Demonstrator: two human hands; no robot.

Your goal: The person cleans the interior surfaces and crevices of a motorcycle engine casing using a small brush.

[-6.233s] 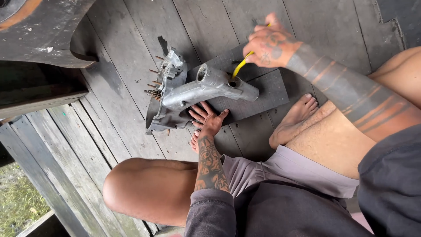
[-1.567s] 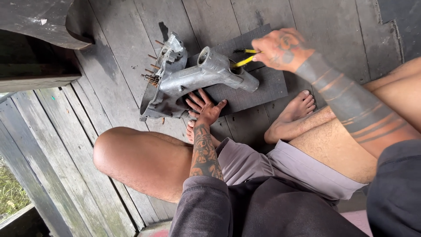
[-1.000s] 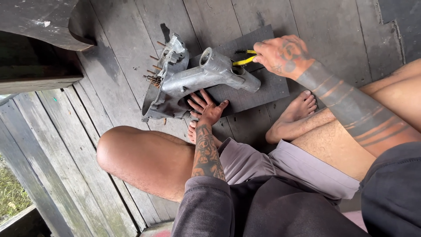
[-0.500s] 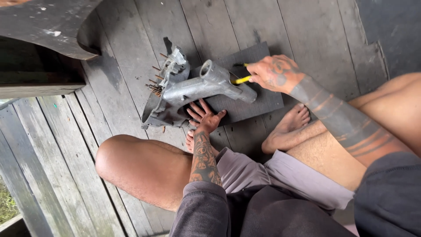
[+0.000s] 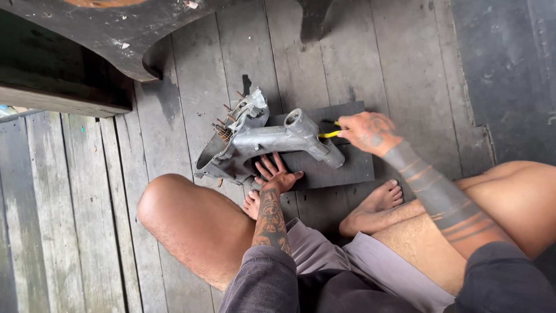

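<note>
Grey metal casting [image 5: 272, 142] lying on a dark mat [image 5: 353, 165] (over weathered planks), left hand [image 5: 277, 177] pressed flat, fingers spread, against it, right hand [image 5: 368, 132] closed around a yellow-handled tool [image 5: 329, 134] at its tube end

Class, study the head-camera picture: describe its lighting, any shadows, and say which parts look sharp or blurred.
Head view: soft, even daylight, no glare; a dark shadow lies under the black object at top left; the metal casting and left hand are sharp; the right hand with the yellow tool is slightly motion-blurred; the floorboards fan out toward the left edge, suggesting wide-angle distortion.
</note>
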